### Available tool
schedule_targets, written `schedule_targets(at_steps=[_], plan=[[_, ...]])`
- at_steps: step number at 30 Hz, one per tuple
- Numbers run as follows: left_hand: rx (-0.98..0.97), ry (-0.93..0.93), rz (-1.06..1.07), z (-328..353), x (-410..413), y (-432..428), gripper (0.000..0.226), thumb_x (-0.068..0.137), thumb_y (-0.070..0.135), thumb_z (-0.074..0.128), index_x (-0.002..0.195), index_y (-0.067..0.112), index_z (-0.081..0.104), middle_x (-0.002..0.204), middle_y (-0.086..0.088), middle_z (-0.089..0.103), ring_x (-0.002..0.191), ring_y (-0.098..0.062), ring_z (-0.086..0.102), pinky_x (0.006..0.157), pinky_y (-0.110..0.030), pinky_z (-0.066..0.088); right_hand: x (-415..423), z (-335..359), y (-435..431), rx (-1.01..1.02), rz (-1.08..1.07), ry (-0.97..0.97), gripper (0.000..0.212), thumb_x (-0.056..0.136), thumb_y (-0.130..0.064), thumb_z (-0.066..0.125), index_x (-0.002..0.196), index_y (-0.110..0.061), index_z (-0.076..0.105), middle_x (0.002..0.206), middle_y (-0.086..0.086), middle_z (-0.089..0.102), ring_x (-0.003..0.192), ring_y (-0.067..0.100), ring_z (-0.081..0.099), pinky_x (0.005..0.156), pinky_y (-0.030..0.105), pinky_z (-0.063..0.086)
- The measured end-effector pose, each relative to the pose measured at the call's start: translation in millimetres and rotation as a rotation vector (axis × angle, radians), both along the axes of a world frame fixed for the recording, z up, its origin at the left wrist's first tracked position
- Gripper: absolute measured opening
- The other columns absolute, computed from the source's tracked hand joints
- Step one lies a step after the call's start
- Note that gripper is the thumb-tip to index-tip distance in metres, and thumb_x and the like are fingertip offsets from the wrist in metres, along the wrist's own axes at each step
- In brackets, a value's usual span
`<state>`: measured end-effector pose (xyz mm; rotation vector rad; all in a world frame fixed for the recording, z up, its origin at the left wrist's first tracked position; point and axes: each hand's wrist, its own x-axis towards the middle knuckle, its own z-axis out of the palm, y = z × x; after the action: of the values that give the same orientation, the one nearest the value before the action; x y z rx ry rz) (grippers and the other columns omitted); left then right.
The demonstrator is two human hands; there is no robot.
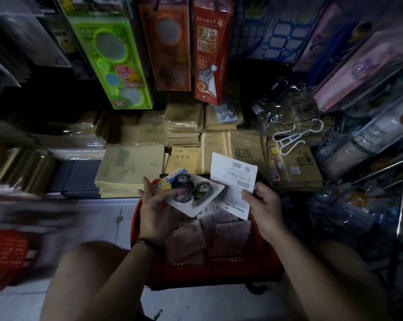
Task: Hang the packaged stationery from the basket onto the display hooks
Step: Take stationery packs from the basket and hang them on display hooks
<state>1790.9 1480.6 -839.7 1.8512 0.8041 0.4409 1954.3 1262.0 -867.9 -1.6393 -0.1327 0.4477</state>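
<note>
Now, head view: left hand [157,205] curls round a blister pack [197,200] of correction tapes just above the red basket [219,267]; right hand [263,205] pinches a second pack [234,179], barcode side up, over the basket's far rim. More packs [221,230] lie inside the basket. Probably best to hang one at a time, hang hole upward. Hooks aren't visible; hanging packs [112,54] and notebook stacks [131,167] beyond the basket crowd the reach

Stacked brown exercise books [130,167] lay in several piles. A white plastic hanger [288,141] lay to their right; pale floor tiles [103,218] ran below them.
</note>
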Motion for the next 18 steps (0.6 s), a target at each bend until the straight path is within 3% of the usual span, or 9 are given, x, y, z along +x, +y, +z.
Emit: schedule_targets(at_steps=[3, 8, 11, 13, 15, 16, 18], plan=[[0.027, -0.024, 0.038, -3, -1, 0, 0.058, 0.076, -0.005, 0.089, 0.097, 0.048, 0.078, 0.178, -0.015, 0.002, 0.165, -0.031, -0.002, 0.129, -0.056, 0.029, -3, -1, 0, -0.008, -0.025, -0.021, 0.008, 0.098, -0.011, 0.071, 0.095, -0.018, 0.074, 0.103, -0.001, 0.081, 0.092, 0.015, 0.078, 0.066, 0.023, 0.058], [0.245, -0.116, -0.057, -7, -3, 5, 0.054, 0.077, 0.009, 0.094, 0.1, 0.055, 0.077, 0.179, -0.014, 0.001, 0.164, -0.042, -0.007, 0.126, -0.064, 0.03, -5, 4, 2, -0.106, -0.06, -0.163, 0.009, 0.095, -0.017, 0.077, 0.087, -0.022, 0.076, 0.089, 0.006, 0.076, 0.084, 0.014, 0.072, 0.075, 0.032, 0.056], [0.332, -0.163, -0.148, -17, -3, 8, 0.065, 0.075, 0.01, 0.096, 0.11, 0.06, 0.074, 0.181, -0.005, 0.003, 0.166, -0.035, -0.007, 0.127, -0.058, 0.026, -10, 17, 4, -0.203, -0.025, -0.437, 0.01, 0.086, -0.016, 0.085, 0.089, -0.025, 0.081, 0.094, 0.008, 0.062, 0.091, 0.021, 0.067, 0.084, 0.031, 0.055], [0.218, -0.154, -0.099, -15, -1, 6, 0.069, 0.074, 0.021, 0.097, 0.123, 0.06, 0.068, 0.177, -0.004, 0.023, 0.165, -0.036, 0.013, 0.128, -0.059, 0.029, -15, 29, 6, -0.198, 0.022, -0.61, 0.014, 0.084, -0.014, 0.086, 0.097, -0.02, 0.084, 0.092, 0.003, 0.056, 0.091, 0.019, 0.062, 0.083, 0.023, 0.051], [0.111, -0.167, -0.124, -14, -1, 5, 0.077, 0.069, 0.041, 0.096, 0.136, 0.058, 0.062, 0.165, 0.0, 0.047, 0.154, -0.031, 0.043, 0.123, -0.058, 0.041, -18, 41, 8, -0.157, 0.058, -0.695, 0.016, 0.084, -0.019, 0.085, 0.1, -0.023, 0.085, 0.088, 0.0, 0.055, 0.09, 0.022, 0.059, 0.081, 0.027, 0.049], [0.199, -0.195, -0.151, -10, -1, 5, 0.066, 0.069, 0.035, 0.097, 0.127, 0.054, 0.07, 0.162, 0.005, 0.05, 0.151, -0.025, 0.047, 0.119, -0.054, 0.047, -19, 47, 8, -0.151, 0.08, -0.737, 0.016, 0.085, -0.02, 0.084, 0.099, -0.026, 0.085, 0.087, -0.002, 0.055, 0.091, 0.024, 0.058, 0.081, 0.031, 0.049], [0.362, -0.241, -0.158, -5, -6, 4, 0.049, 0.072, 0.001, 0.094, 0.097, 0.041, 0.08, 0.159, 0.012, 0.05, 0.146, -0.014, 0.052, 0.112, -0.038, 0.055, -20, 51, 7, -0.203, 0.122, -0.843, 0.019, 0.084, -0.016, 0.082, 0.097, -0.029, 0.085, 0.086, -0.005, 0.055, 0.095, 0.025, 0.055, 0.086, 0.031, 0.046]])
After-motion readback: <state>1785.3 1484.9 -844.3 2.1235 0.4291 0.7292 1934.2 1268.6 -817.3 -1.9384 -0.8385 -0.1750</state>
